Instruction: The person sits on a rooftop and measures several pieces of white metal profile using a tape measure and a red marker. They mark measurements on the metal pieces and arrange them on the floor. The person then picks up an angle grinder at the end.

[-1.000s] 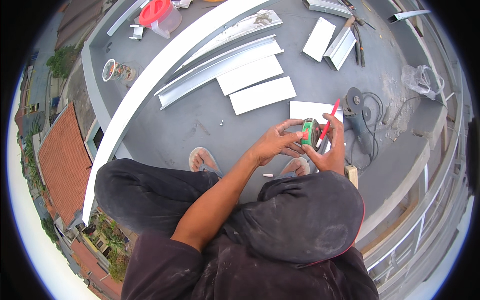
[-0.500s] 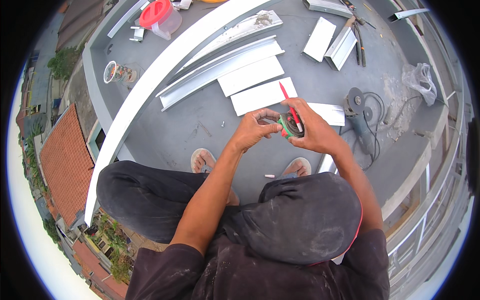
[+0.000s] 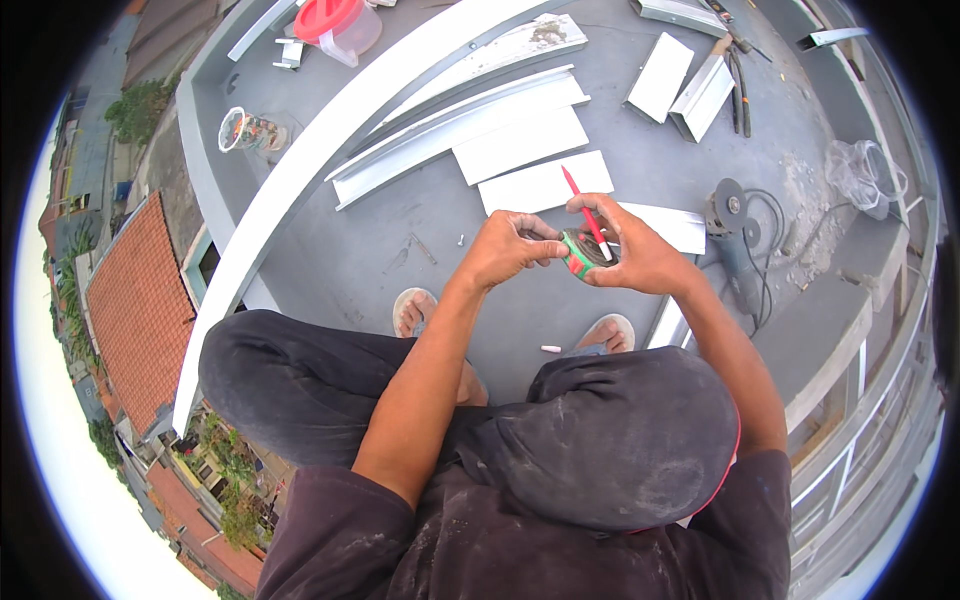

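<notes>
My right hand [image 3: 645, 252] is closed round a round tape measure [image 3: 578, 265] with a green and red rim and a dark face. The same hand also holds a slim red marker [image 3: 572, 183], its pointed end up and away from me. From the other side my left hand [image 3: 508, 248] pinches the edge of the tape measure; its fingertips partly hide what they grip. Just beyond the hands lies a flat white metal piece [image 3: 545, 182], with another white piece [image 3: 522, 143] behind it and a long metal channel [image 3: 460, 132] farther back.
A long white curved-looking beam [image 3: 290, 190] crosses on the left. At right lie an angle grinder [image 3: 738, 265] with its cord, a plastic bag [image 3: 858, 178], and short channel offcuts [image 3: 660, 78]. A clear cup [image 3: 250, 133] and red-lidded tub [image 3: 340, 28] stand at far left.
The view has shifted slightly, so the surroundings sit a little farther right. My left fingers have closed in more on the tape measure's edge. The right hand keeps its hold on tape and marker.
</notes>
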Motion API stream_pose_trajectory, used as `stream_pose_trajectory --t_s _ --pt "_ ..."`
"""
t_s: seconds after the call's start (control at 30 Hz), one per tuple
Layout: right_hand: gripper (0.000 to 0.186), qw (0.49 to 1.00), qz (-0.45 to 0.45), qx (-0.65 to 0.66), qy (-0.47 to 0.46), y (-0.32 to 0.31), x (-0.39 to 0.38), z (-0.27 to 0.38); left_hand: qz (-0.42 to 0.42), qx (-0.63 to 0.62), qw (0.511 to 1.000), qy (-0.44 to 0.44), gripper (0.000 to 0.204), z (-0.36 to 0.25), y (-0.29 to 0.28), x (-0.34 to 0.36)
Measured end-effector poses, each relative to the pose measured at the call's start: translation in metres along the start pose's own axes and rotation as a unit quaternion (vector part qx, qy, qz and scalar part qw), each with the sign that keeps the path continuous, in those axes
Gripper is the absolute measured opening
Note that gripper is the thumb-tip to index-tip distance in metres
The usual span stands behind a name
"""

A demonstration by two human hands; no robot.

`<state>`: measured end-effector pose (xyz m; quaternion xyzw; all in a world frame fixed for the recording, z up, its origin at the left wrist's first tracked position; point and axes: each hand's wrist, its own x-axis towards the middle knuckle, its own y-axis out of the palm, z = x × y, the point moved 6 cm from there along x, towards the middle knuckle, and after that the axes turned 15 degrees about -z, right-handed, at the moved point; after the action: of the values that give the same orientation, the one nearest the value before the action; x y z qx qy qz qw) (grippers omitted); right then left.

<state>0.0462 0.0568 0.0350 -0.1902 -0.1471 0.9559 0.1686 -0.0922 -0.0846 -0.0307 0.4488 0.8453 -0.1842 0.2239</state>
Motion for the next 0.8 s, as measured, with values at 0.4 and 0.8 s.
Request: stream_pose_trajectory --t_s 0.4,0.8 --pt "0.081 0.955 -0.117 -0.266 -0.052 -0.063 0.03 -0.026 -0.27 -0.06 0.96 -0.045 0.032 0.019 -0.087 0.032" --pt "0.079 0.884 -0.251 -0.378 -0.115 -0.085 0.059 -0.103 -0.395 -0.004 0.912 -0.107 0.033 0.057 -0.06 0.067"
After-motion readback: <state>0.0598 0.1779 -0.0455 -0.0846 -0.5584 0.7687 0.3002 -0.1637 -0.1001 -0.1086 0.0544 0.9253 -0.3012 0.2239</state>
